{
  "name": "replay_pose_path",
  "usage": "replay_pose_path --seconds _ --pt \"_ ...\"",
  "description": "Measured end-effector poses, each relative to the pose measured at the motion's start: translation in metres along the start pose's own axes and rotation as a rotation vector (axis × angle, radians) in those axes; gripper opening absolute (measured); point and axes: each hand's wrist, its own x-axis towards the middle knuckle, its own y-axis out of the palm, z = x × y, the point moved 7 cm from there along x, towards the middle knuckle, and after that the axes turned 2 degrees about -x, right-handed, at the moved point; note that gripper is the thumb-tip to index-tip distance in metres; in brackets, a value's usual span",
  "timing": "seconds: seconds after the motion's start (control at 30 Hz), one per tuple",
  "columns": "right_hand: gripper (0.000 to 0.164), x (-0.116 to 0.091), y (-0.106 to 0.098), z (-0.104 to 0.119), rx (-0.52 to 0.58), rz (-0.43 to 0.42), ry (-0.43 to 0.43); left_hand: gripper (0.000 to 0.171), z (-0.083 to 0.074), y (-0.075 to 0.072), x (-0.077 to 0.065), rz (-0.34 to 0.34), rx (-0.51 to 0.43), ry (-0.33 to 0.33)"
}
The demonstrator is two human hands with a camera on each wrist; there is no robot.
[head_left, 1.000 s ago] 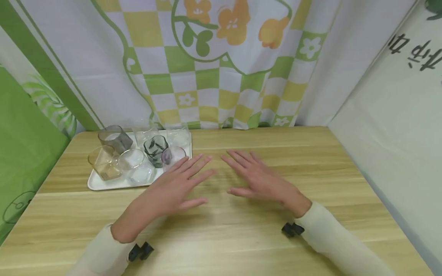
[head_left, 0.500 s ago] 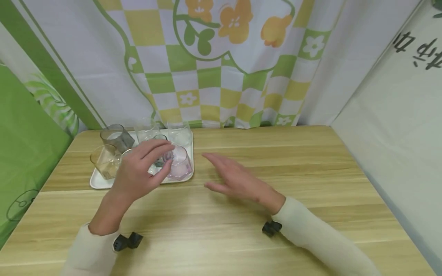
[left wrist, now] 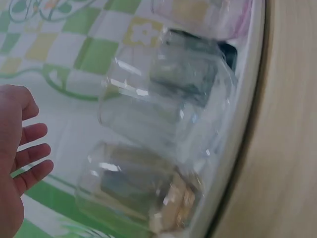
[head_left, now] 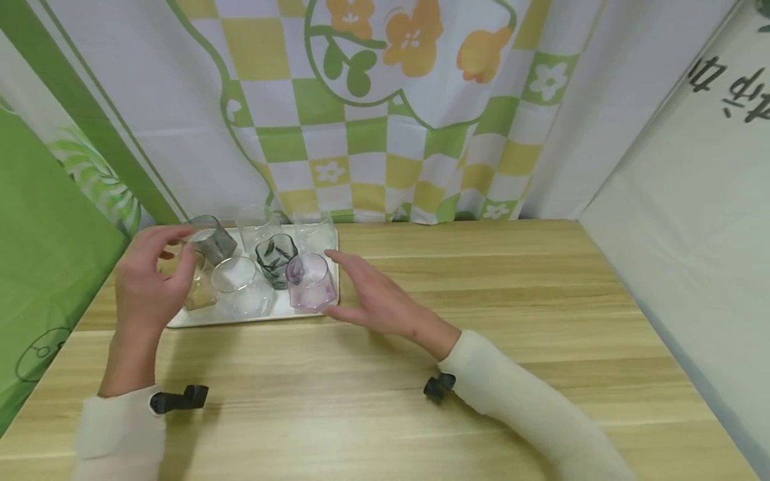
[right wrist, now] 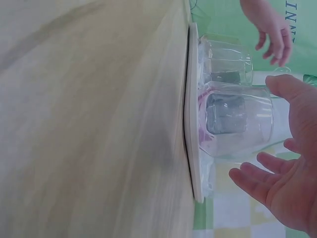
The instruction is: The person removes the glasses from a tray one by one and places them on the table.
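My left hand [head_left: 147, 284] hovers over the left end of a white tray [head_left: 240, 322], with fingers loosely bent and holding nothing. Just below it is an amber glass [head_left: 201, 294], partly hidden by the hand; the left wrist view shows this glass [left wrist: 173, 203] apart from the fingers [left wrist: 34, 173]. At the tray's right end stands a pink-tinted glass [head_left: 313, 294]. My right hand [head_left: 379, 300] reaches toward that glass with thumb and fingers spread. In the right wrist view a gap shows between the pink glass [right wrist: 257, 114] and the right hand [right wrist: 297, 173].
Between them on the tray stand a clear gold-rimmed glass [head_left: 243, 294] and a dark green glass [head_left: 277, 260]. Behind are a grey glass [head_left: 213, 244] and two clear glasses, one [head_left: 315, 234] at the back right. A patterned curtain [head_left: 397, 147] hangs behind the wooden table [head_left: 337, 401].
Both hands have moved left from the table's middle. The left passed over the tray to its left end, its fingers bending; the right came up beside the pink glass. The glasses have stayed in place.
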Motion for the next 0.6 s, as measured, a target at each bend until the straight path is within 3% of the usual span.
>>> replay_pose_path --seconds 0.23,0.47,0.53,0.6 --pt "0.092 0.009 0.009 -0.001 0.065 0.022 0.06 0.023 0.044 -0.008 -0.017 0.035 0.031 -0.204" --pt "0.092 0.017 0.014 -0.001 0.082 0.026 0.071 0.029 0.091 -0.024 -0.04 -0.012 0.053 -0.546" --pt "0.092 0.019 0.014 -0.001 0.088 0.023 0.073 0.032 0.106 -0.026 -0.048 0.051 0.072 -0.638" --pt "0.092 0.021 0.016 -0.002 0.097 0.019 0.077 0.037 0.121 -0.023 -0.058 0.165 0.111 -0.7"
